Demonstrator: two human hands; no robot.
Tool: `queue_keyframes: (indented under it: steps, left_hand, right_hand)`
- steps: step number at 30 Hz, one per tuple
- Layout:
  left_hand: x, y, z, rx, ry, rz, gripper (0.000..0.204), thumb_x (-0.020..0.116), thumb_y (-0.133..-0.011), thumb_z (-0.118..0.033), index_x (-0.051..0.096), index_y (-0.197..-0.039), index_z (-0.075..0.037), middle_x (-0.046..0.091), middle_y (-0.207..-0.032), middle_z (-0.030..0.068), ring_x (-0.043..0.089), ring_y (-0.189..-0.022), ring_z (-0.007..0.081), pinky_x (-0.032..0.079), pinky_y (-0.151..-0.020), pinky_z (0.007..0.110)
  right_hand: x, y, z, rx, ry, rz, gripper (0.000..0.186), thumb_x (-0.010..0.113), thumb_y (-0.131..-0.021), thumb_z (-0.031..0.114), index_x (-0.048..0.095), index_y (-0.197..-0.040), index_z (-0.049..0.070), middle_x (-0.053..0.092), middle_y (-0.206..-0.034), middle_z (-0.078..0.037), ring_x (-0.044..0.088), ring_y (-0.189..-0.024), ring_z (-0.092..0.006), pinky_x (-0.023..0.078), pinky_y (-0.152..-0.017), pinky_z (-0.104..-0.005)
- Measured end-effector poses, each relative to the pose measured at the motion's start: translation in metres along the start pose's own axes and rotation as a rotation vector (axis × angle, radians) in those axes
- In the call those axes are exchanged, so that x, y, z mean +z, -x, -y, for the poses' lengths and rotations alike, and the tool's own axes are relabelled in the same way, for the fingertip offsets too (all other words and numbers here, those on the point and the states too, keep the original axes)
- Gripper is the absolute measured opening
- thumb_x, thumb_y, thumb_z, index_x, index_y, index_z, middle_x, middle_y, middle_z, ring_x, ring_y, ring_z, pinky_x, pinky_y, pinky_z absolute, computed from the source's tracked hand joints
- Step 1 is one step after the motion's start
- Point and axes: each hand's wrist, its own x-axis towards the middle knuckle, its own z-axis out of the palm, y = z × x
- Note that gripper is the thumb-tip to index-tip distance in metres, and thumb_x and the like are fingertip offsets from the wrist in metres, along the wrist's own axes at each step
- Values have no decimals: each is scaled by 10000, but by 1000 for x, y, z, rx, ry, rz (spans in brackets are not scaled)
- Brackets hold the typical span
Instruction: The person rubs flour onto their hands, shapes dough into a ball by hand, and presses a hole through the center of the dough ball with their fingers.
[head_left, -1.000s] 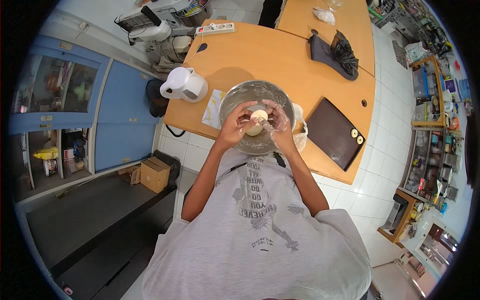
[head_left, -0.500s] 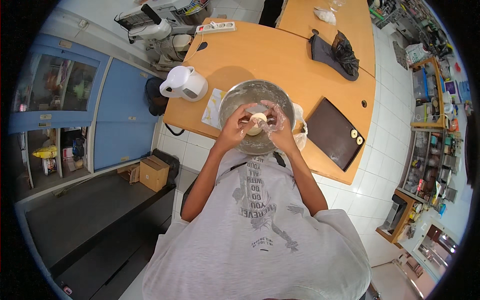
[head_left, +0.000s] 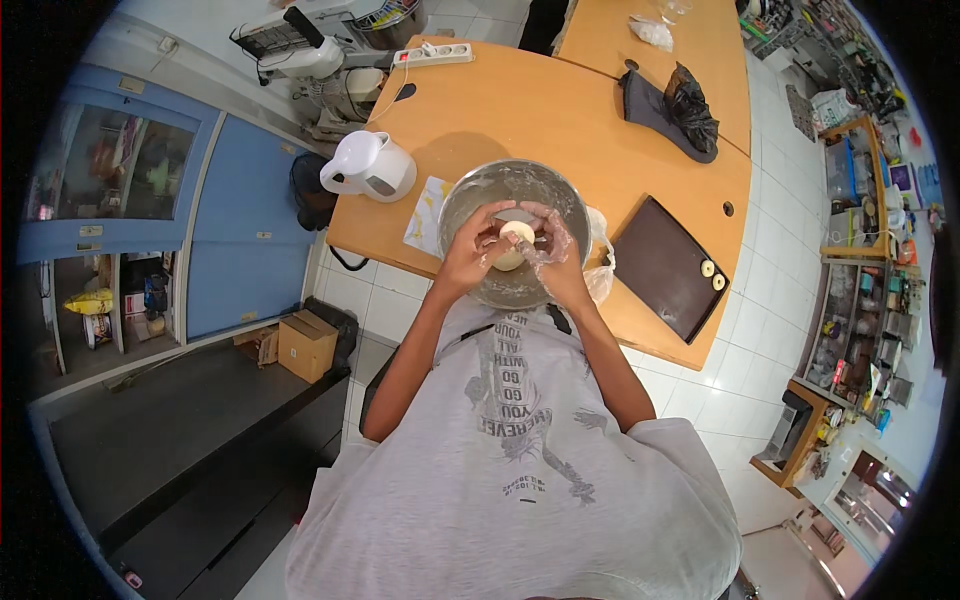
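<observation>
Over a metal mixing bowl (head_left: 465, 200), a small pale piece of dough (head_left: 518, 232) is held between both hands. My left hand (head_left: 472, 250) curls round its left side. My right hand (head_left: 556, 255), smeared with white dough or flour, grips it from the right. Both sets of fingertips press on the piece and nearly meet beyond it. More pale dough shows in the bowl below, partly hidden by the hands. On the dark baking tray (head_left: 660, 265) to the right lie two small dough rings (head_left: 713, 275) near its right edge.
A white electric kettle (head_left: 375, 170) stands left of the bowl, beside a patterned paper (head_left: 428, 215). A clear plastic bag (head_left: 600, 260) lies between bowl and tray. Farther back on the wooden table (head_left: 530, 110) are a power strip (head_left: 432, 54) and a black bag (head_left: 690, 110).
Both hands stay over the bowl with the dough between them. Only slight finger movement shows.
</observation>
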Motion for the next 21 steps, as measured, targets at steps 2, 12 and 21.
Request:
queue_keyframes:
  steps: [2,12,21]
  left_hand:
    - [0,2,-3,-2,-5,-3,563,703,-974,-56,475,-1488,-74,659,-1225,113,620,-1166,163,485,-1040,334]
    - [-1,6,3,33,23,-33,530,677,-979,-45,476,-1469,-58,695,-1161,136,674,-1102,184,537,-972,333]
    - [-3,6,-16,14,-126,51,539,610,-1015,-42,424,-1520,-63,647,-1246,141,630,-1122,153,504,-969,301]
  right_hand:
    - [-1,-1,-4,-37,-129,-48,531,723,-928,-12,531,-1414,79,663,-1049,-64,655,-972,-144,526,-869,-304]
    - [-6,-1,-8,-69,-35,3,590,745,-899,-14,515,-1432,89,657,-1011,-55,653,-951,-151,532,-850,-309]
    - [-6,-5,-3,-15,19,9,577,747,-906,16,519,-1431,88,686,-1009,-63,659,-932,-155,529,-856,-325]
